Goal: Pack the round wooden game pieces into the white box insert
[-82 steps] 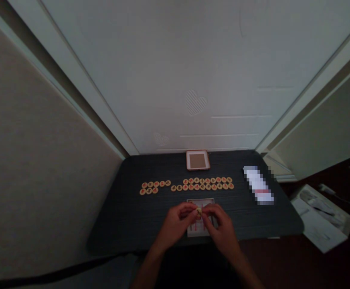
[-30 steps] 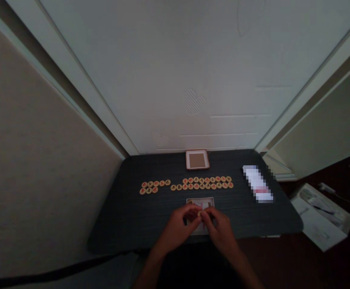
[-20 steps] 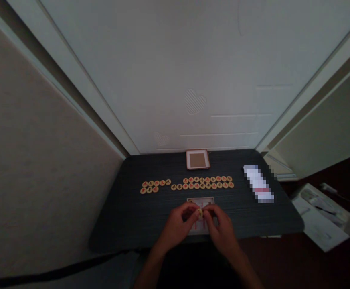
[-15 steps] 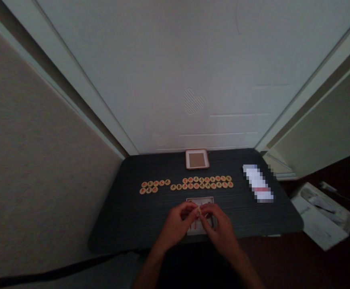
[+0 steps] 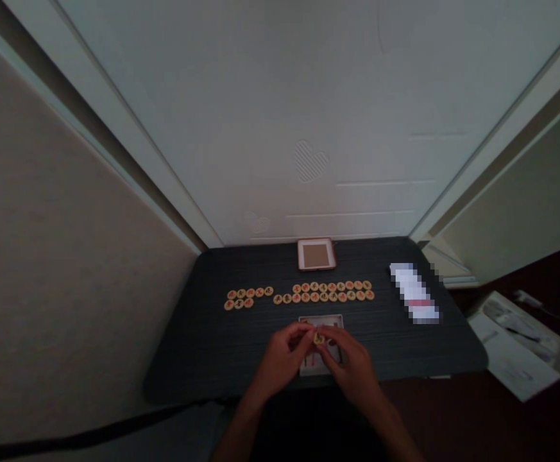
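Note:
Between the fingertips of my left hand point(image 5: 283, 354) and my right hand point(image 5: 349, 359) is a round Chinese chess piece point(image 5: 319, 338), its marked face turned toward me. Both hands are closed in a pinch on it. They hover over a shallow white box point(image 5: 321, 317) at the near side of the table, covering much of it. Small items lie in the box, too unclear to name. Beyond the hands, several chess pieces point(image 5: 315, 297) with red or dark characters lie in two rows, and a smaller group point(image 5: 239, 304) sits to their left.
The dark table point(image 5: 203, 346) stands against a white panel point(image 5: 356, 128). At its back edge lies a box lid point(image 5: 316, 242) with a brown centre. A blurred-out white object point(image 5: 414, 292) rests on the right. An opened white box point(image 5: 520, 346) is on the floor at right.
The chess piece has been turned between my fingers, from nearly edge-on to showing its face. My hands have stayed over the box, and the rows look the same.

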